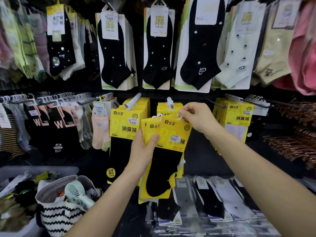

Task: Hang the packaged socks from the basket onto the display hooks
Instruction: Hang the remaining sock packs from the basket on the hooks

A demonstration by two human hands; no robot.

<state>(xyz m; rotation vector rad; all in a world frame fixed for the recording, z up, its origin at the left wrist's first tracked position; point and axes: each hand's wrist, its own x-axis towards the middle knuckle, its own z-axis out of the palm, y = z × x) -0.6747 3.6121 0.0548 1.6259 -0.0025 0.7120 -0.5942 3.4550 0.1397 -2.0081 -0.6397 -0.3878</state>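
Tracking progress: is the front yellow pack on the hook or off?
Off: right hand pinches the pack below the hook; left hand grips the stack.

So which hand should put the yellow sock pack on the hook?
Right. The right hand pinches the top of the front pack just under the white hook; the left hand sits lower, gripping the stack.

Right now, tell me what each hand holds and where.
Left hand grips the stack of yellow sock packs mid-card; right hand pinches the front pack's top edge.
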